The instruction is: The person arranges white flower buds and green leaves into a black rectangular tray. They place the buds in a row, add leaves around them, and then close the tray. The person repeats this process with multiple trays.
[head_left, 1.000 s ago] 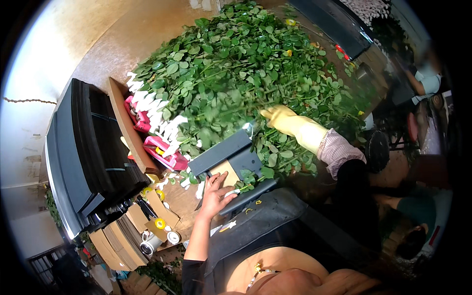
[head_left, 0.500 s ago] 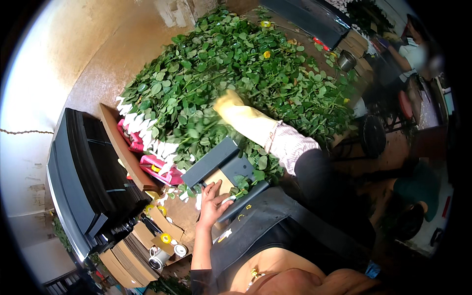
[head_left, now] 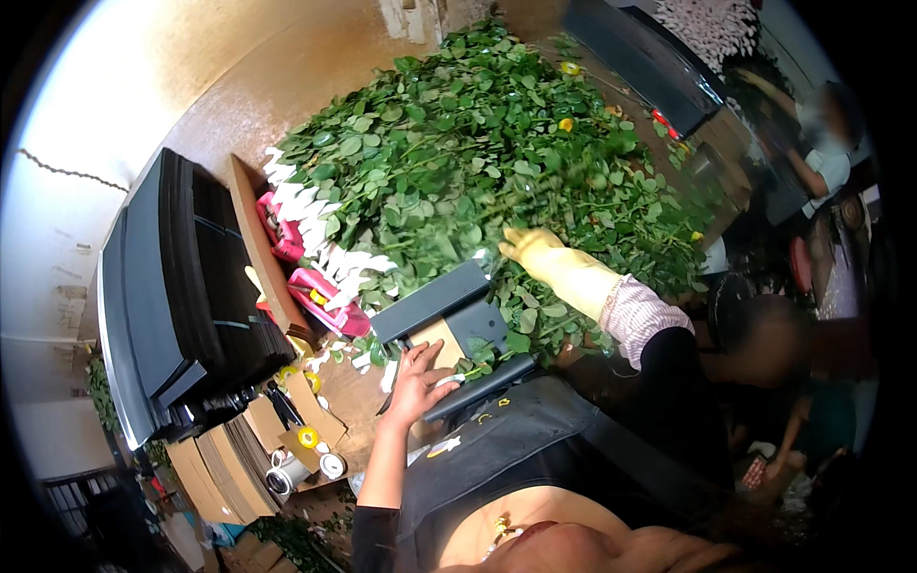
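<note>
My left hand [head_left: 420,382] is bare. Its fingers lie spread on a tan cardboard piece [head_left: 435,344] within a dark grey open box [head_left: 435,304]. A small white tip and a leafy green stem [head_left: 492,363] lie beside its fingers. My right hand [head_left: 540,250], in a long yellow rubber glove, is over the near right part of a big heap of leafy rose stems [head_left: 458,162]. Its fingers are somewhat apart, and nothing shows in them.
At left, a stack of dark grey folded boxes [head_left: 143,296] stands beside a cardboard strip [head_left: 258,248]. Pink holders [head_left: 327,301] and white pieces [head_left: 349,272] edge the heap. Yellow tape rolls [head_left: 308,437] and a metal mug [head_left: 285,475] lie nearer. A co-worker [head_left: 826,158] is at far right.
My gloved right hand has moved right and nearer, away from the middle of the heap. My left hand stays at the box. The view has shifted slightly.
</note>
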Available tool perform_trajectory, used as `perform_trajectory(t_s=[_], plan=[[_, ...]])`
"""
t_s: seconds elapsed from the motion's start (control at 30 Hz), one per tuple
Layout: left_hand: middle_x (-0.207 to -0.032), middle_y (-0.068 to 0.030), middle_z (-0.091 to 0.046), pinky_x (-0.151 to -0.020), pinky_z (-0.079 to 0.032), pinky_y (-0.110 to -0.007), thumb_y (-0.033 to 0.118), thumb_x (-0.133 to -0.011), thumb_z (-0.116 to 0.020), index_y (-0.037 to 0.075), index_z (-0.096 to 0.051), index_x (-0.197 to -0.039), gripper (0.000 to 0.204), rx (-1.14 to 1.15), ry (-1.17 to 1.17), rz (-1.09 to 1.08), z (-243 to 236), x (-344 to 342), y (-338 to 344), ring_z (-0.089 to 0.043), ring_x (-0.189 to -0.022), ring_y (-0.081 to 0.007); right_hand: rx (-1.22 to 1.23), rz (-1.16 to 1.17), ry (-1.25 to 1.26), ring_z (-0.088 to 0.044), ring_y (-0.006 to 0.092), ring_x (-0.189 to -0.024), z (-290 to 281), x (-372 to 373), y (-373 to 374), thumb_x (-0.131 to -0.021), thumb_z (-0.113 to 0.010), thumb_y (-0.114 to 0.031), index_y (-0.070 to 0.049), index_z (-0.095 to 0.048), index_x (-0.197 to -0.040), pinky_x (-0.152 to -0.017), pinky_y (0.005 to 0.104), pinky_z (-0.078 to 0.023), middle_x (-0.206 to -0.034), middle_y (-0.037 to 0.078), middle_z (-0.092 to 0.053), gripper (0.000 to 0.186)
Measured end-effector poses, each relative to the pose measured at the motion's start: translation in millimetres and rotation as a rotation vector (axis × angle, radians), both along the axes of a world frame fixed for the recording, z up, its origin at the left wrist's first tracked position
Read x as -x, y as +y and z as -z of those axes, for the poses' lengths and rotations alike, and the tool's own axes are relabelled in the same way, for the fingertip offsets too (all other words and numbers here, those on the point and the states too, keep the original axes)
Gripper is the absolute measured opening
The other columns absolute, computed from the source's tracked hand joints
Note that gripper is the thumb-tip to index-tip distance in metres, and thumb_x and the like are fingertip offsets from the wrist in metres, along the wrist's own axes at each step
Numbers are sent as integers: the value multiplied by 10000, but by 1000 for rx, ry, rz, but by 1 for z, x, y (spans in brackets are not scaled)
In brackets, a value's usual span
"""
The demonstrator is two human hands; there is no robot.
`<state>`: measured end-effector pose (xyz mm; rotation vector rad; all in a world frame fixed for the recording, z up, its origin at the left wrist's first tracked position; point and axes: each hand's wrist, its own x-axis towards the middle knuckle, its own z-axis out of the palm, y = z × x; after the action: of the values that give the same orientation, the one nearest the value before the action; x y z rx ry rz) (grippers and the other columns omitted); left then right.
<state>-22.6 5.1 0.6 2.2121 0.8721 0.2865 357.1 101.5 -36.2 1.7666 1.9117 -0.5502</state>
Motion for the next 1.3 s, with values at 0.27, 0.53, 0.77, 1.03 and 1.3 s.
perform_trajectory(t_s=[0.27, 0.53, 0.77, 1.03, 1.3], plan=[[-1479, -94, -547, -1189, -242, -577, 319, -827, -785, 159, -805, -1063, 286, 21, -10, -3, 6, 5, -1, -421, -1371, -374, -380, 162, 243, -718, 322, -988, -126, 13, 25, -972, -614, -206, -91, -631, -1249, -870, 412, -589, -1054, 134, -736, 301], [-1473, -117, -551, -1184, -266, -529, 274, -836, -781, 165, -810, -1059, 250, -3, -42, -7, 14, 6, -4, -425, -1373, -367, -244, 23, -55, -436, 203, -1437, -94, 33, 73, -1036, -445, -168, -140, -596, -1371, -1266, 421, -196, -1586, 76, -422, 368], [-1476, -126, -546, -1178, -272, -525, 286, -831, -783, 169, -805, -1080, 276, -40, -14, 9, 7, 5, -2, -429, -1375, -357, -1121, -318, 825, -685, 237, -1061, -143, 0, 5, -835, -573, 73, -127, -691, -1201, -928, 350, -555, -1173, 55, -730, 433], [-1372, -127, -622, -1029, -501, -386, 264, -708, -928, 112, -348, -1561, 1044, 317, -269, -270, 33, 11, -16, -624, -1227, -296, 5, 161, 141, -708, 269, -1032, -106, -26, -103, -934, -650, -132, -210, -735, -1164, -865, 363, -569, -1119, 76, -738, 258], [-1274, -100, -596, -882, -604, -345, 189, -820, -841, 115, -674, -1302, 515, 315, -189, -229, 18, 11, -18, -632, -1143, -230, 299, 141, 98, -581, 301, -1284, -141, -28, -117, -898, -720, -191, -265, -573, -1429, -1128, 410, -450, -1422, 91, -597, 556]])
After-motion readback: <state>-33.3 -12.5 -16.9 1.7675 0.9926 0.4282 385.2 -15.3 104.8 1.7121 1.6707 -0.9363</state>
